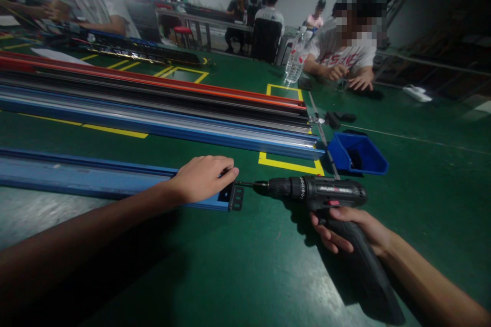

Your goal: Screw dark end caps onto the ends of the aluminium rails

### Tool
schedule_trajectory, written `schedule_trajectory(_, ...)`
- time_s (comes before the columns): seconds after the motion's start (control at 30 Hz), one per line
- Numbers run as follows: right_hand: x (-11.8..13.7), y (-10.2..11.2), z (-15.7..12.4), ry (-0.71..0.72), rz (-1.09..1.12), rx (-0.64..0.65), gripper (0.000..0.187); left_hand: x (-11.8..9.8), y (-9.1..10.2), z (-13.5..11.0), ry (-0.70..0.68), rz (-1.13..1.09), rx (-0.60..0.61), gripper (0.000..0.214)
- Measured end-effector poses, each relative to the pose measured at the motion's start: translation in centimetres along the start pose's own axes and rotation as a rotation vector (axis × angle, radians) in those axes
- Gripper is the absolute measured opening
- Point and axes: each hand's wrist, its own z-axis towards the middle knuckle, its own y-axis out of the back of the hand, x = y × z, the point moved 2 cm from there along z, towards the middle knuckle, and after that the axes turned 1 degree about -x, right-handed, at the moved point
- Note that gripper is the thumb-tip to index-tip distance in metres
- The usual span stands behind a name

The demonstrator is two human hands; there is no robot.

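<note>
My right hand (345,230) is wrapped round the grip of a black cordless drill (326,191), which lies roughly level and points left. Its long bit (249,184) reaches the black slotted end bracket (238,198) on a blue metal channel (95,176). My left hand (205,179) is closed over the end of that channel, thumb and fingertips close to the bit's tip. Whether the fingertips also pinch a screw there is hidden.
Blue, black and orange rails (192,122) lie side by side beyond my hands. A blue bin (356,153) holds small dark parts. Plastic bottles (295,59) stand near a person (345,51) across the green table (245,276). Another person (99,5) sits far left.
</note>
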Motion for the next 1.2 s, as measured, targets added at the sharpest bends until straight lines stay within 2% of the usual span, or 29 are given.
schedule_trajectory(0.4, 0.12, -0.1, 0.07, 0.01, 0.018, 0.053, 0.034, -0.03, 0.16, 0.04, 0.008, 0.01, 0.009, 0.041)
schedule_trajectory(0.87, 0.1, -0.05, 0.05, -0.001, 0.018, 0.025, 0.034, 0.01, 0.1, 0.01, 0.006, 0.012, 0.0, 0.041)
schedule_trajectory(1.2, 0.02, 0.06, -0.09, 0.001, 0.035, 0.049, 0.035, 0.23, -0.14, 0.12, 0.017, 0.017, 0.002, 0.041)
